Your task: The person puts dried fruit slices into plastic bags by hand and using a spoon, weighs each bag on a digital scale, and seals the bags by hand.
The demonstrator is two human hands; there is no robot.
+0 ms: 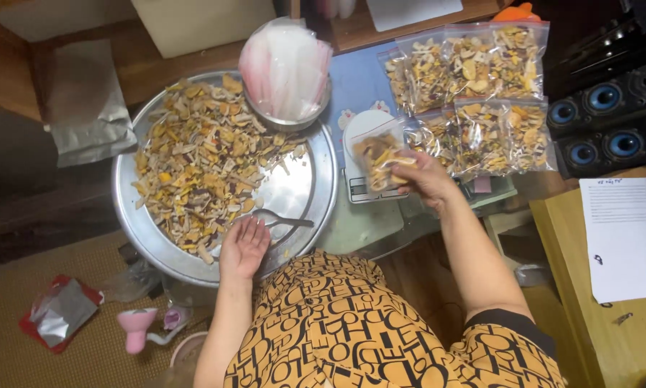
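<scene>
right hand has its grip closed on a small clear bag part-filled with dried mix, holding it on or just above the white scale; contact with the platform is hard to tell. left hand lies flat and open, palm up, on the near rim of the big round metal tray, holding nothing. a metal spoon lies just beside its fingertips, on the bare part of the tray.

progress, judged from the layout: roughly eight filled bags are stacked in two rows at the far right, past the scale, so a good batch looks done. plenty left: the loose dried mix covers most of the tray's left and far side. a metal bowl at the tray's far edge holds a wad of empty bags.

hard to make out: the scale readout is covered by the hand and bag. whether the bag is sealed, can't tell. the exact count of filled bags is unclear since they overlap. the floor clutter at lower left is partly cut off and dim: a foil pouch and a pink item.
</scene>
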